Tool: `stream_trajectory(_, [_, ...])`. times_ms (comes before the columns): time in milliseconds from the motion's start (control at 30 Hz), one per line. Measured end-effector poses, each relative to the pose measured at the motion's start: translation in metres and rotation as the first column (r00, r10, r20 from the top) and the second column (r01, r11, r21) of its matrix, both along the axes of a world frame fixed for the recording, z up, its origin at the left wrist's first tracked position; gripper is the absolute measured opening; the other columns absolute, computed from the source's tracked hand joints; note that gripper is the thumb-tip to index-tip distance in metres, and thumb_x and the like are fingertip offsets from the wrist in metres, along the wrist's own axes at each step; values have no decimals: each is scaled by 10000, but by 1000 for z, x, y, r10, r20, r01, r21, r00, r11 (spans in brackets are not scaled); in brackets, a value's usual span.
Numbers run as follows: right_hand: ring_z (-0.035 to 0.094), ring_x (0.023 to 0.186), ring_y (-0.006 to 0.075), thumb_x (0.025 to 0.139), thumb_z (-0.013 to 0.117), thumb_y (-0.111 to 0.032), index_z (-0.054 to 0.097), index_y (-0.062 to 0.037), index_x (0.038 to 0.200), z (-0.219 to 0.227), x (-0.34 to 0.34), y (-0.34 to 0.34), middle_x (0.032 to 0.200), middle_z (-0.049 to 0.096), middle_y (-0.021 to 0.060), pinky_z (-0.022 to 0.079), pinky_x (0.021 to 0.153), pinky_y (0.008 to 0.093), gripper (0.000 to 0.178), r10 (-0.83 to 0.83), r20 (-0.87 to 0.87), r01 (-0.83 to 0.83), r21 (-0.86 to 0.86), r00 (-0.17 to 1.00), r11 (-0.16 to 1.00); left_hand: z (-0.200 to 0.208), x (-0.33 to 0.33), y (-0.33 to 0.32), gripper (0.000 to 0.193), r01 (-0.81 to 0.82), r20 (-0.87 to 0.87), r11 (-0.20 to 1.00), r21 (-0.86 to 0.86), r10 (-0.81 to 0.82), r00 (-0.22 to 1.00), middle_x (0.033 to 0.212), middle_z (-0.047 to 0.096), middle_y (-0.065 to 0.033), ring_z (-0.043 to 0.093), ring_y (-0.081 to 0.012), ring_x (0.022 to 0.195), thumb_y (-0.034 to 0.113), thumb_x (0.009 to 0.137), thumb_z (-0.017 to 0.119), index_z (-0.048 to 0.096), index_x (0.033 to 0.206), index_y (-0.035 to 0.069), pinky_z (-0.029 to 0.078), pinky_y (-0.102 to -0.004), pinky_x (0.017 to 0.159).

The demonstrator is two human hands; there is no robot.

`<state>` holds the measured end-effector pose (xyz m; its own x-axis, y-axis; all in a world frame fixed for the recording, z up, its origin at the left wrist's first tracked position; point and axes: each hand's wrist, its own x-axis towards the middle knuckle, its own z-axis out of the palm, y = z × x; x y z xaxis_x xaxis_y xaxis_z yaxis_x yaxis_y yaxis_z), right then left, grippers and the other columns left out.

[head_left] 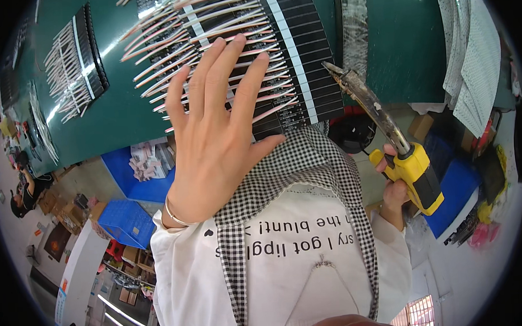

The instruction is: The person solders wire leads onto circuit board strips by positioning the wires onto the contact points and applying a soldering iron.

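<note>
My left hand lies spread over a row of short pale and pinkish wires, its fingers apart and pressing down among them. The wires stick out to the left from a black panel of narrow circuit boards, which has white strips running along it. In my right hand is a yellow and black soldering gun, gripped by its handle. Its long, scorched metal barrel points up and left, and the tip is close to the panel's right edge. Whether the tip touches the panel I cannot tell.
The boards lie on a green table. Another wired panel lies at the left, with loose wires beside it. White perforated sheets hang over the right edge. Blue crates stand below, and another person is far left.
</note>
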<state>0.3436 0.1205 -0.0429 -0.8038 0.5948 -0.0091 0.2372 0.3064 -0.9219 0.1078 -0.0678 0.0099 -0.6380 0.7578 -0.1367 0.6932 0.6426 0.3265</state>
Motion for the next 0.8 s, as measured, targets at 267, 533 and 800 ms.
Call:
stream_trajectory(267, [613,691,184,858,631,-460,644,-18,869,-3,-7,2,729,678,52,477,657,296,443,5,-6,-5,34,1000,999,-5,-54,-12,906,172,-13,982,78,-172,985,1427,422,-78,398,-312,1302,314,544,839,480,1353,117,308,-457,1077])
stream_trajectory(533, [650,706,209,852,676,-403,425,79,1128,2,-12,11,841,653,193,553,705,355,610,-72,-150,65,-53,986,996,-31,-235,-54,300,-12,-198,983,182,48,979,1086,638,-29,565,-137,940,161,853,650,626,1140,79,421,-264,760])
stream_trajectory(800, [617,693,167,872,657,-339,401,28,1167,10,-9,8,1013,641,227,517,628,278,536,-134,-149,138,12,980,990,-79,-278,-32,312,226,-31,953,201,-224,974,1099,598,-41,545,-193,1037,174,780,730,631,1053,59,415,-327,906])
